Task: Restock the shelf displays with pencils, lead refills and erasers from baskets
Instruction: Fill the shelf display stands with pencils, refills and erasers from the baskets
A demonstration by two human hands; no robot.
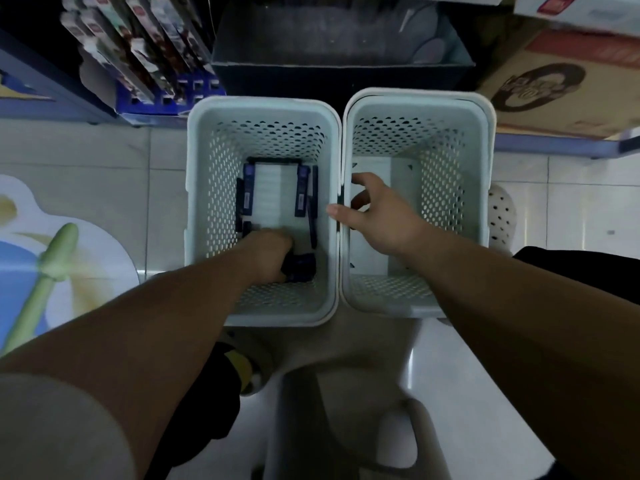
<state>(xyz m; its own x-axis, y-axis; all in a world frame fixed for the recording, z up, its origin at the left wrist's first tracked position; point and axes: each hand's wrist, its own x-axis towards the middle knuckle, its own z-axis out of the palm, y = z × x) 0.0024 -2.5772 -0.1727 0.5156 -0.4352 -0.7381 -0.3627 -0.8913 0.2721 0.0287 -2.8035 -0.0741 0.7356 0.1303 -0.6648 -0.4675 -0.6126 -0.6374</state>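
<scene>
At the far left a floor sticker [52, 244] in blue, yellow and green is seen on the pale tiled floor [104, 157]. Above it, at the upper left, a blue rack [162, 95] of slim packaged pens or pencils [138, 46] is tilted out from the shelf; what the packs hold cannot be told for certain.

Two pale perforated baskets are set side by side, their rims touching, on a grey stool [346, 375]. In the left basket [194, 168] dark blue packs [302, 192] are laid along the left and right edges of its white bottom, with another small dark blue bundle [301, 268] at the near edge. The left hand [270, 251] is reached down into this basket at its near edge, the fingers curled around the bundle; the grip appears closed on it, though the fingertips are hidden under the hand. The packs along the two side edges lie just beyond the knuckles, untouched.

The right hand [374, 216] is held over the seam between the baskets, at the left wall of the right basket [485, 161]. Its fingers are loosely spread and bent, the thumb pointed toward the left basket, and nothing is held in it. No goods are seen on the visible bottom of the right basket.

Behind the baskets a dark bin [339, 67] is seen on the lower shelf, and at the upper right a brown carton [561, 91] is set on a blue shelf edge [554, 147].
</scene>
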